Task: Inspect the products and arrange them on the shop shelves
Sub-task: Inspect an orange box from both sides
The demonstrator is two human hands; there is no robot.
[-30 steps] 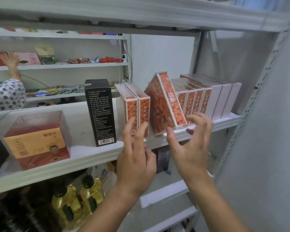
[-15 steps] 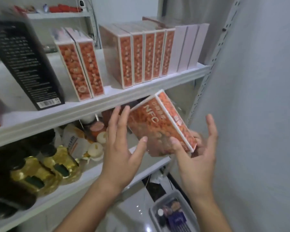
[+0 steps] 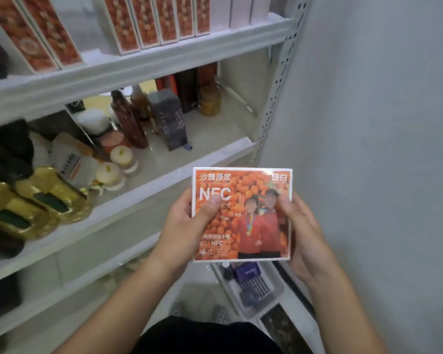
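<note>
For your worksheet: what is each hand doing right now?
Left hand: closed on the box.
Right hand: closed on the box.

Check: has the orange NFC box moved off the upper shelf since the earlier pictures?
Yes. The orange NFC box is now below the upper shelf, in both hands.

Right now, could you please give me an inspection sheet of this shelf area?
Surface: white upper shelf, partly filled.
Job's things: orange NFC box held face up; matching orange boxes upright on the upper shelf.
Clutter: gold bottles, dark carton and jars on the middle shelf; clear bin on the floor.
Grip: left hand and right hand clasp the box's sides.
Cables: nothing seen.
Surroundings: plain wall on the right.
</note>
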